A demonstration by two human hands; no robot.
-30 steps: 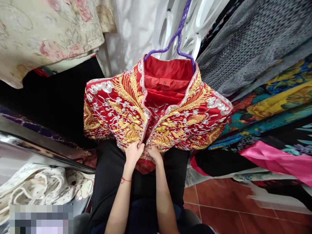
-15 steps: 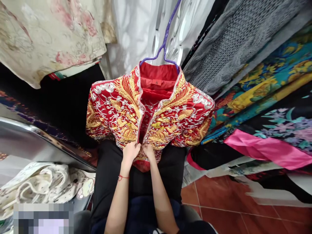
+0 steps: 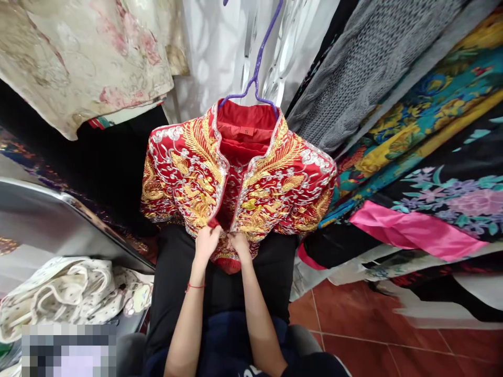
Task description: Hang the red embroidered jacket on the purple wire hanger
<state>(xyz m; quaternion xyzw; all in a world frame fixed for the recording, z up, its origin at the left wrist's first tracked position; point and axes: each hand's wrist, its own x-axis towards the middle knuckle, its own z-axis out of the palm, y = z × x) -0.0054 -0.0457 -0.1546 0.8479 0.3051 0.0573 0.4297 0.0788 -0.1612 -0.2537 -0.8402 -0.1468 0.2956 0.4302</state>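
A red jacket with gold and silver embroidery hangs from a purple hanger, its lower part over my lap. Its front is parted, and a small red size label shows inside the collar. My left hand is closed on the left front edge near the hem, folding it back a little so the red lining shows. Closed on the opposite edge is my right hand, close beside the left. The fingertips of both hands are partly hidden.
Clothes hang close on the right, among them a grey knit and a black floral garment with a pink band. A cream floral garment hangs at upper left. Folded spotted cloth lies at lower left, beside a metal-edged panel.
My left hand has drawn its front edge to the left and turned it outward, so the gap between the fronts is wider. My right hand has barely moved. The hanger has shifted slightly left.
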